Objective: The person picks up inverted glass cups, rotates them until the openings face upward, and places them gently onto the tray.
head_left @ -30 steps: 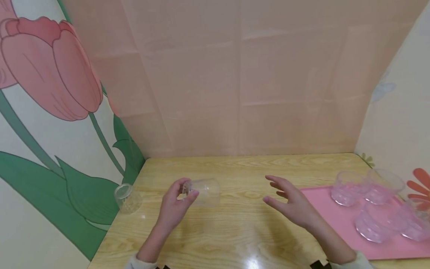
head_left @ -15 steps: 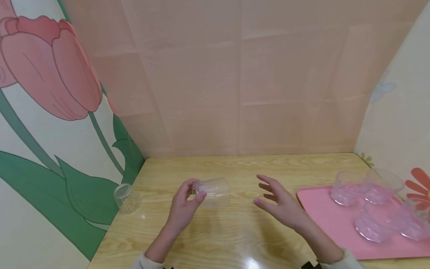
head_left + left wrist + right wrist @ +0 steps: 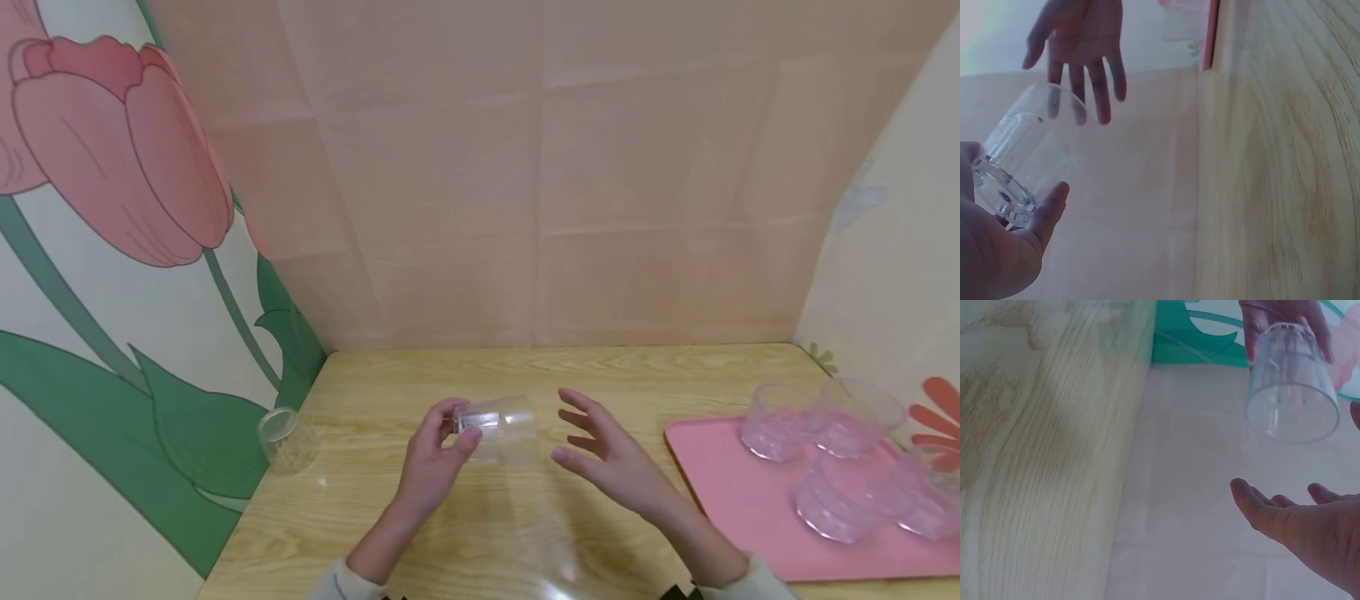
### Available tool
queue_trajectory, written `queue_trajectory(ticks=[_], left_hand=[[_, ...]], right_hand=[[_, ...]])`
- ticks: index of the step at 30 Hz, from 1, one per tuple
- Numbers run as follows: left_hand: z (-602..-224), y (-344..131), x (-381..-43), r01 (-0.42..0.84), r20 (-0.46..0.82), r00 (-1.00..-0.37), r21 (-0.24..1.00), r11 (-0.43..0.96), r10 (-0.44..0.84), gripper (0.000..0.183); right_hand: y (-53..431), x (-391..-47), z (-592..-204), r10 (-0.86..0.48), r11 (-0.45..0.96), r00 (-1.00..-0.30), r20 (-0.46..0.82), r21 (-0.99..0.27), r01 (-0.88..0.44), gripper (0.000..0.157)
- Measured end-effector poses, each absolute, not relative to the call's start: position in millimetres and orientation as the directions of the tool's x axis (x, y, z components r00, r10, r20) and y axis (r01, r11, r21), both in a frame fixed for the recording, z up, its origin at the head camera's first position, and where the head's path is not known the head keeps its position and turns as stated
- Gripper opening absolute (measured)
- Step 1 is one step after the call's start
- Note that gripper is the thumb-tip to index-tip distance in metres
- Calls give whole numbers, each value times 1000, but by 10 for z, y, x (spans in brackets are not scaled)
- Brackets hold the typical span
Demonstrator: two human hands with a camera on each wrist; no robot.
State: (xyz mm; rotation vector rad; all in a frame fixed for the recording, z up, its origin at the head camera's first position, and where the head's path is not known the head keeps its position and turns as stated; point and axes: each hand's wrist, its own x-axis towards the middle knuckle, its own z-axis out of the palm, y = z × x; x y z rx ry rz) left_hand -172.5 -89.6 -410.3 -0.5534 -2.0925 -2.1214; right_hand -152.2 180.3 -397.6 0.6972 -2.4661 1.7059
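My left hand [image 3: 437, 462] grips a clear drinking glass [image 3: 504, 429] by its thick base, thumb on the near side. The glass lies sideways in the air over the table, its mouth toward my right hand [image 3: 611, 458]. In the left wrist view, fingers and thumb wrap the base of the glass [image 3: 1035, 147]. My right hand holds nothing; its fingers are spread and slightly bent, a short gap from the rim. That gap also shows in the right wrist view, between the glass [image 3: 1291, 394] and the right hand [image 3: 1304, 525].
Another clear glass [image 3: 288, 446] stands at the table's left edge, by the tulip-patterned wall. On the right a pink tray [image 3: 738, 508] bears several clear glass bowls [image 3: 832, 500]. A pinkish cloth [image 3: 525, 183] hangs behind the wooden table [image 3: 300, 533].
My left hand has carried the glass to the right, toward the middle. My right hand has shifted left, so the gap between it and the rim is smaller.
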Motion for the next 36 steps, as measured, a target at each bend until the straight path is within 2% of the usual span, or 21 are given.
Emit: queue_trajectory(ticks=[22, 31, 36], left_hand=[[-4149, -683, -1704, 340, 351, -906, 936, -87, 236, 44], [-4133, -660, -1703, 309, 335, -903, 941, -137, 267, 42], [-4135, -649, -1712, 309, 347, -889, 936, -167, 299, 46]], right_hand=[[1678, -1540, -3971, -360, 253, -874, 326, -868, -427, 73], [1696, -1519, -3946, -375, 227, -881, 289, -893, -389, 71], [1706, -1523, -3950, -400, 154, -879, 258, -927, -342, 70]])
